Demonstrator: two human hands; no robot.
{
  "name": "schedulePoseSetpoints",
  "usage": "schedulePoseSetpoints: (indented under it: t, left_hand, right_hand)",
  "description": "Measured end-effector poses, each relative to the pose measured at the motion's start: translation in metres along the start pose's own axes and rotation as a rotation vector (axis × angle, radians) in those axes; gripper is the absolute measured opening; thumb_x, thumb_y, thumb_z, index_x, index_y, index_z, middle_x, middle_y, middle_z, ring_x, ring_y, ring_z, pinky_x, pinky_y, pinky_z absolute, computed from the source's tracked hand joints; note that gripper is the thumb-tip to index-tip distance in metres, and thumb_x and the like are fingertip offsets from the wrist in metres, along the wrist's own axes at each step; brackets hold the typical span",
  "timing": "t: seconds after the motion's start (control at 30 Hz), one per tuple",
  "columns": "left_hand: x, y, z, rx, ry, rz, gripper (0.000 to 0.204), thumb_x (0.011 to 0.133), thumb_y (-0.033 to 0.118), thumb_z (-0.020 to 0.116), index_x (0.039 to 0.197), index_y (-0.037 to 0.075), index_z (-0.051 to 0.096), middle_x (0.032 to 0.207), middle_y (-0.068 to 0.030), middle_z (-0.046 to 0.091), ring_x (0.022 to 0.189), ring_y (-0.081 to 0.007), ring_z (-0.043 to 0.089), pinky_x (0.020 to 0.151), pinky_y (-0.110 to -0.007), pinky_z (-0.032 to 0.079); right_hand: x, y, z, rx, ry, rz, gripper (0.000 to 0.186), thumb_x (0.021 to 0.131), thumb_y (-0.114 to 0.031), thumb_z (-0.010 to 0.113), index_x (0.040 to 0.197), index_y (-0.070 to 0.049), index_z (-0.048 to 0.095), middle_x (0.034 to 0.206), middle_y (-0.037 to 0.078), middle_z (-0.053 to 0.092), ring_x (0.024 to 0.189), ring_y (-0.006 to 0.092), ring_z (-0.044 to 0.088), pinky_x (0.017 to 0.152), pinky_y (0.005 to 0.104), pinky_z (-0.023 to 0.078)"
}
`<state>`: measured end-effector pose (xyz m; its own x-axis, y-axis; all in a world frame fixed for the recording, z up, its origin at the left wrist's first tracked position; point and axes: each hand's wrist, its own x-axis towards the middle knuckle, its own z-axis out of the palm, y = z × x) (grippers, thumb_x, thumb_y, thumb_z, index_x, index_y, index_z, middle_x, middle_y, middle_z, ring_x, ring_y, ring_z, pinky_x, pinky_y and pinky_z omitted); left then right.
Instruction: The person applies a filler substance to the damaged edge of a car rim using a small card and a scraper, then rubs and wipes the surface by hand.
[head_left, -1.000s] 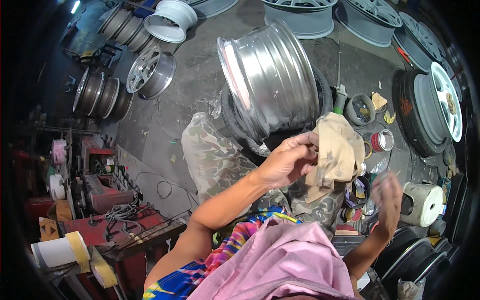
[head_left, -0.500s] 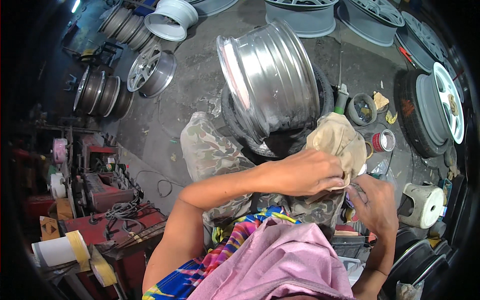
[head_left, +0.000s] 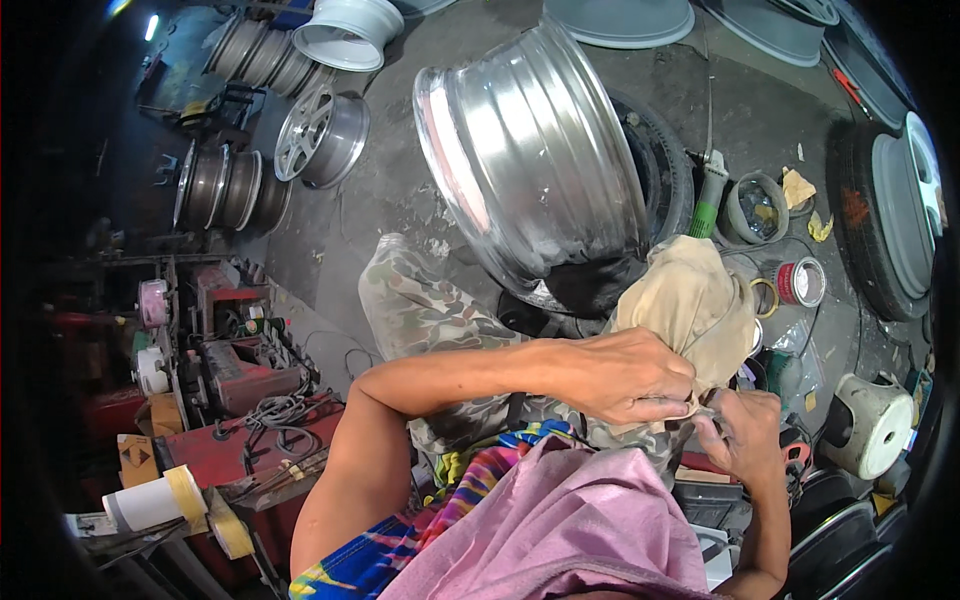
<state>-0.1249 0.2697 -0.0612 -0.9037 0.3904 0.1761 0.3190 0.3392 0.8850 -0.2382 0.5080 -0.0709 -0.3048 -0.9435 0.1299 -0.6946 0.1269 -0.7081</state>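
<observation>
The bare left arm (head_left: 450, 382) bends at the elbow, and its forearm lies across toward 3 o'clock. The left hand (head_left: 635, 372) has its fingers pinched together on the bottom edge of a wrinkly tan cloth (head_left: 692, 298), at 3 o'clock in the view. The right hand (head_left: 748, 428) comes up from 5 o'clock, curled, pinching that edge too. At 1 o'clock from the cloth, a round gray tub (head_left: 742, 190) holds dark, shiny bits and something yellow. Between 2 and 3 o'clock is a round red can (head_left: 788, 283) with a pale rim; I can't tell what's inside.

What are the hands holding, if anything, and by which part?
A crumpled beige cloth, pinched at its lower edge, nearest the person, by the left hand and right hand, close together.
</observation>
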Motion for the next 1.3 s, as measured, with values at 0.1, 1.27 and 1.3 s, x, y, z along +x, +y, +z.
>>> schedulePoseSetpoints:
  t: [0.1, 1.27, 1.3]
  left_hand:
    - [-0.001, -0.004, -0.001, -0.037, -0.011, -0.023, 0.027, 0.097, 0.02, 0.064, 0.081, -0.002, 0.06, 0.077, -0.0178, 0.058, 0.072, -0.0406, 0.062, 0.065, -0.048, 0.048]
    - [-0.152, -0.029, -0.081, 0.233, 1.059, -0.659, 0.028, 0.1, 0.016, 0.066, 0.087, -0.007, 0.061, 0.06, -0.0157, 0.047, 0.058, -0.0131, 0.038, 0.052, -0.038, 0.036]
    - [-0.14, -0.028, -0.089, 0.237, 1.0, -0.618, 0.029, 0.099, 0.017, 0.068, 0.084, -0.008, 0.061, 0.06, -0.0188, 0.046, 0.057, -0.0137, 0.038, 0.052, -0.038, 0.037]
  right_hand:
    - [-0.005, 0.012, -0.007, 0.023, -0.023, 0.008, 0.03, 0.081, -0.028, 0.08, 0.077, -0.006, 0.06, 0.061, 0.01, 0.059, 0.05, 0.0305, 0.058, 0.051, 0.0403, 0.043]
    - [0.09, 0.024, -0.021, 0.268, 0.53, 0.402, 0.018, 0.102, -0.015, 0.067, 0.089, -0.006, 0.059, 0.077, -0.008, 0.048, 0.073, 0.0046, 0.042, 0.066, 0.023, 0.038]
    - [0.091, 0.021, -0.024, 0.295, 0.508, 0.439, 0.018, 0.101, -0.015, 0.068, 0.088, -0.006, 0.06, 0.079, -0.007, 0.051, 0.072, 0.0045, 0.044, 0.065, 0.0224, 0.037]
